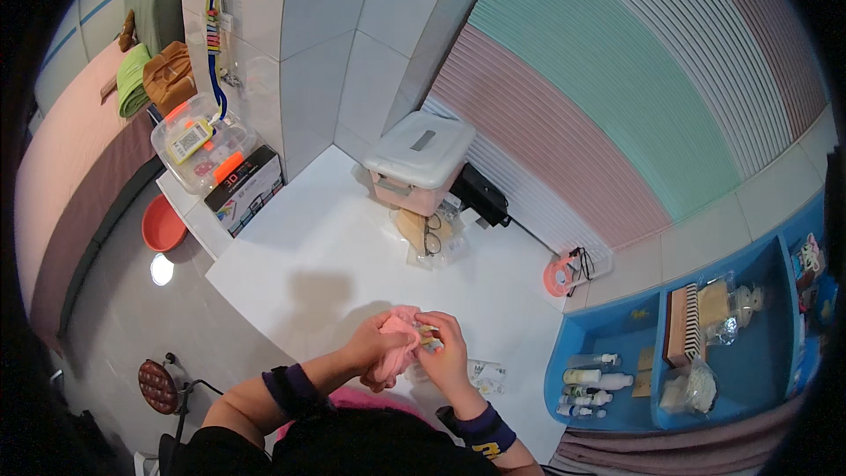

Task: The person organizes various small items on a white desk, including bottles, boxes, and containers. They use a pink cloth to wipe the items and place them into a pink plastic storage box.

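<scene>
Just above the near edge of the white table, my left hand (370,344) is closed around a bunched, soft pink cloth (398,351). The cloth hangs in folds below the fingers. Close against it on the right is my right hand (449,358), its fingers curled in toward the cloth. Between the right fingers shows a small yellow and green thing (429,336), too small to name. A flat printed packet (486,376) lies on the table beside my right wrist. Both wrists wear dark bands.
At the table's back stand a lidded pink-and-white box (419,163) and a black case (480,196), with eyeglasses (432,235) on packets in front. A pink round holder (558,277) sits far right. Right of the table, a blue shelf tray (648,419) holds bottles. A red basin (164,223) lies left.
</scene>
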Available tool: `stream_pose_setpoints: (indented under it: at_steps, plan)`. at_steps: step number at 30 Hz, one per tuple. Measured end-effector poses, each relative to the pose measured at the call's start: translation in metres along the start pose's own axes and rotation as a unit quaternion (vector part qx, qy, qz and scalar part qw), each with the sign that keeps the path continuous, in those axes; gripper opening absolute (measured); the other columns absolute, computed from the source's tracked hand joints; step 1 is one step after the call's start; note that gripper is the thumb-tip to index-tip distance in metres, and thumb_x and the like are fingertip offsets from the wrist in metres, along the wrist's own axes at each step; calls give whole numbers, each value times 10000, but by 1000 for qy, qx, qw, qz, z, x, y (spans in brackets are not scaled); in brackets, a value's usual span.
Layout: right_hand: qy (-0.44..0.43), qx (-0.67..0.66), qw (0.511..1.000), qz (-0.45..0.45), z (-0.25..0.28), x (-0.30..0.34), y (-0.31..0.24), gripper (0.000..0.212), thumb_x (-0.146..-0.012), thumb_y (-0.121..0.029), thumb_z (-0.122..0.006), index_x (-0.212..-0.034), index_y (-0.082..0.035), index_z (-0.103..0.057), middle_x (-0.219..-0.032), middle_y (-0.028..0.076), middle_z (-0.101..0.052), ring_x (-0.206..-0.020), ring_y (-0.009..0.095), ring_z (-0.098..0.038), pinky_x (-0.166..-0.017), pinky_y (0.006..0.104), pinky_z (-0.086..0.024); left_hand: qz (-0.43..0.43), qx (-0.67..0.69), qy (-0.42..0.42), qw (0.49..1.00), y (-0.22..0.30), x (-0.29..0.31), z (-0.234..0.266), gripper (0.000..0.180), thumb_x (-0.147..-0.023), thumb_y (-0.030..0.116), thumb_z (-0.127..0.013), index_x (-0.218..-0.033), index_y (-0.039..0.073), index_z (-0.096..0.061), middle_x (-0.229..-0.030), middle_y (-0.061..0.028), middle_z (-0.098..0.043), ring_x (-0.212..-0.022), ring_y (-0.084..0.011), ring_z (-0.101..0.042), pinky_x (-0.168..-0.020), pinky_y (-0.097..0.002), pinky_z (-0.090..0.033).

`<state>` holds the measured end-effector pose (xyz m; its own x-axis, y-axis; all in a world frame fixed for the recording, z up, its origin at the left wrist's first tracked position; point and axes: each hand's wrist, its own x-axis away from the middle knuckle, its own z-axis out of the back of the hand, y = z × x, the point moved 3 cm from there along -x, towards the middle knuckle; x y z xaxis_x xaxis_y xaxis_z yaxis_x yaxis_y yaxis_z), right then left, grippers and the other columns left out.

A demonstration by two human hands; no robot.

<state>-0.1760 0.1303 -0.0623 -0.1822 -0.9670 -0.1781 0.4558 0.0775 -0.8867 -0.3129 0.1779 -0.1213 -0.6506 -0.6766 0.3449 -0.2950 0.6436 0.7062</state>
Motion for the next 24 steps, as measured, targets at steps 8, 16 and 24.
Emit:
stream_pose_setpoints:
  at_steps: [8,16,24]
  plan:
    - [-90,78,993,27,-3,2,1,584,-699,5,-728,-1253,-116,-586,-1159,99,-553,-1020,259,-560,-832,318,-508,14,17,56,998,10,4,-2,286,-874,110,-656,-1116,55,-514,-760,-99,-614,-468,-184,-563,-383,-323,-455]
    - [-72,-3,997,15,-9,5,7,670,-716,37,-734,-1337,-104,-524,-1201,83,-526,-1000,180,-579,-787,284,-517,-40,11,91,995,-2,-8,8,302,-927,225,-608,-1151,51,-506,-753,-104,-616,-506,-193,-596,-409,-322,-493]
    - [-73,-73,993,-58,-1,3,23,596,-725,100,-698,-1276,-98,-586,-1210,64,-503,-945,131,-575,-787,256,-527,21,20,72,997,-3,-15,2,347,-945,265,-583,-1185,29,-498,-796,-122,-631,-588,-216,-628,-484,-350,-524]
